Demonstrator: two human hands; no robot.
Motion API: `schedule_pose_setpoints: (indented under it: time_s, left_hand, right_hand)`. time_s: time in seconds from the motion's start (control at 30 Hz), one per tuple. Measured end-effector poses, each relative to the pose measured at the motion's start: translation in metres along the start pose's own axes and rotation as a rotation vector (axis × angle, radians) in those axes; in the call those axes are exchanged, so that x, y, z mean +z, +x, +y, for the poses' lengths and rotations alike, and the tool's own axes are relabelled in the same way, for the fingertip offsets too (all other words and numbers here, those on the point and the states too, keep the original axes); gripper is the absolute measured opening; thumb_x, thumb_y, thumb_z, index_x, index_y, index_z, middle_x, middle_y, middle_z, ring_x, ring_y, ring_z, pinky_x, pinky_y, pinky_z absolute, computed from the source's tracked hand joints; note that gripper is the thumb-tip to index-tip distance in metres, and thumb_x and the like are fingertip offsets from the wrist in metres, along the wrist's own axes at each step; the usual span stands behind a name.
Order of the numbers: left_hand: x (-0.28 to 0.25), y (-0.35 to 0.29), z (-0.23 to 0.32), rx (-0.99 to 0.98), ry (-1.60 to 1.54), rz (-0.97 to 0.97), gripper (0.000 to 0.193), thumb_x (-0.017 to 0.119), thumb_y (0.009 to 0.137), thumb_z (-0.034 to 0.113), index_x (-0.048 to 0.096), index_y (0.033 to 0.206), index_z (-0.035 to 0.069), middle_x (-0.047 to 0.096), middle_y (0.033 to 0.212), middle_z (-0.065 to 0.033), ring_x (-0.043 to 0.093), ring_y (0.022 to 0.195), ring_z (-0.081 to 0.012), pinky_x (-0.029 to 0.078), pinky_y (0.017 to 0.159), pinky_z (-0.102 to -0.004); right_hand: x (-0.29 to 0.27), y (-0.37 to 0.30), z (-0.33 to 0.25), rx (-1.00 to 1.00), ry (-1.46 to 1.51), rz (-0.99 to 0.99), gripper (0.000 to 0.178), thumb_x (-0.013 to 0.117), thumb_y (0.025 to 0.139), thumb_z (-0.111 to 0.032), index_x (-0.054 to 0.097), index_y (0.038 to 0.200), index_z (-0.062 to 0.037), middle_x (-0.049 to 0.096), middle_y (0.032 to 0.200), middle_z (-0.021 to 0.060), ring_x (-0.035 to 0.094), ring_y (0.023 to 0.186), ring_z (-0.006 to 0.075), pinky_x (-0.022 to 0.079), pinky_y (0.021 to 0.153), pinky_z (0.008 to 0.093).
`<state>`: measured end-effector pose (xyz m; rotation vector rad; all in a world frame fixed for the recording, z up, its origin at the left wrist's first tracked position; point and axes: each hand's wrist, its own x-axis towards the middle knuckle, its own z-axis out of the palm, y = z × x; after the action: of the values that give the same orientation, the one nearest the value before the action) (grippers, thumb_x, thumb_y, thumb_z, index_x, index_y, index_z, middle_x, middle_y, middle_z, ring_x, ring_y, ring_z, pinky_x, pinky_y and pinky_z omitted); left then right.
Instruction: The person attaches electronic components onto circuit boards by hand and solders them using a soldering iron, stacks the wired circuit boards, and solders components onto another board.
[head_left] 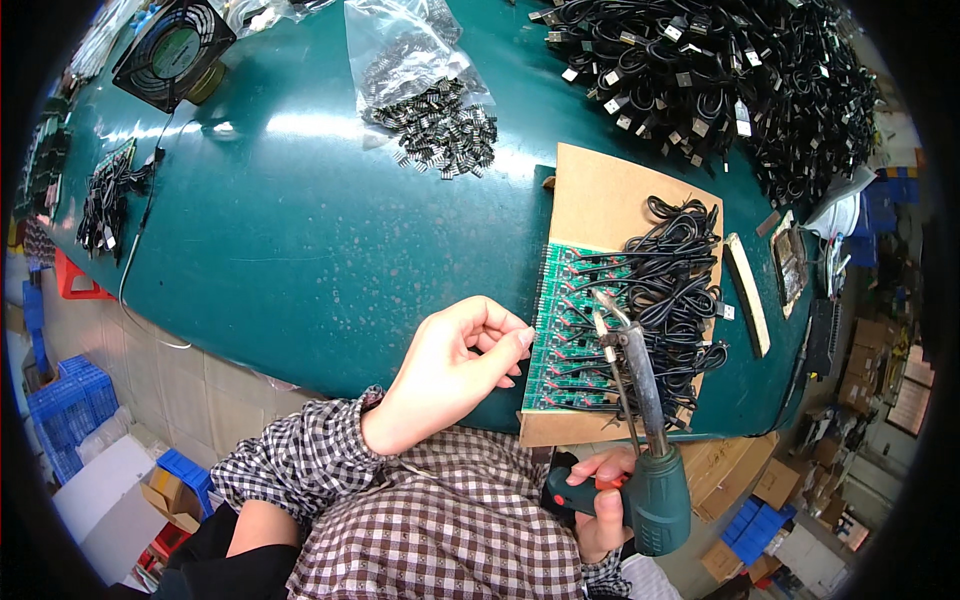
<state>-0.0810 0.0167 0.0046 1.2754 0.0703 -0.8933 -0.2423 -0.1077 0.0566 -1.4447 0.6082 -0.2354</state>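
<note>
My right hand (602, 500) is wrapped round the handle of a green soldering gun (660, 505), a finger at its red trigger. The gun's metal barrel and thin solder feed tube reach up over a row of green circuit boards (548, 370), tip above their right part. Black cables (675, 285) run from the boards and lie bundled to the right. Boards and cables rest on a brown cardboard sheet (610, 195). At the boards' left edge, beside a row of pins, my left hand (440, 370) is closed with thumb and forefinger pinched; anything between them is too small to make out.
A clear bag (400, 60) spills small black connectors (445, 130) at the back. Behind right lies a large heap of black USB cables (700, 70). A black fan (175, 55) stands far left, near more wired boards (105, 200). A pale strip (748, 295) lies right of the cardboard.
</note>
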Motion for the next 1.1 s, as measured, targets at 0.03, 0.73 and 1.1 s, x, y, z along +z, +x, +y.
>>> schedule_pose_setpoints:
  time_s: [0.03, 0.73, 1.1]
  left_hand:
    - [0.001, 0.0, -0.001, 0.009, 0.013, 0.005, 0.015, 0.058, 0.085, 0.012, 0.054, 0.09, -0.001, 0.06, 0.078, -0.0056, 0.057, 0.068, -0.0083, 0.05, 0.06, -0.021]
    - [0.007, 0.001, -0.01, 0.047, 0.026, 0.061, 0.014, 0.058, 0.085, 0.011, 0.051, 0.085, -0.001, 0.059, 0.076, -0.0063, 0.058, 0.065, -0.0089, 0.051, 0.059, -0.0215]
    - [0.01, 0.0, -0.012, 0.084, 0.018, 0.108, 0.014, 0.059, 0.083, 0.01, 0.051, 0.082, -0.001, 0.057, 0.069, -0.0039, 0.054, 0.059, -0.0062, 0.045, 0.053, -0.0196]
  right_hand:
    - [-0.001, -0.002, 0.0, 0.02, 0.015, 0.004, 0.034, 0.057, 0.078, -0.024, 0.043, 0.097, 0.0009, 0.05, 0.088, 0.0132, 0.054, 0.075, 0.0206, 0.052, 0.059, 0.0302]
    - [-0.017, -0.032, 0.026, 0.04, -0.009, 0.11, 0.041, 0.056, 0.081, -0.031, 0.047, 0.091, 0.0078, 0.048, 0.084, 0.0172, 0.054, 0.081, 0.0248, 0.057, 0.064, 0.0366]
    - [-0.015, -0.03, 0.026, 0.059, -0.003, 0.101, 0.035, 0.056, 0.081, -0.027, 0.047, 0.089, 0.0066, 0.048, 0.083, 0.0165, 0.054, 0.079, 0.0241, 0.056, 0.066, 0.038]
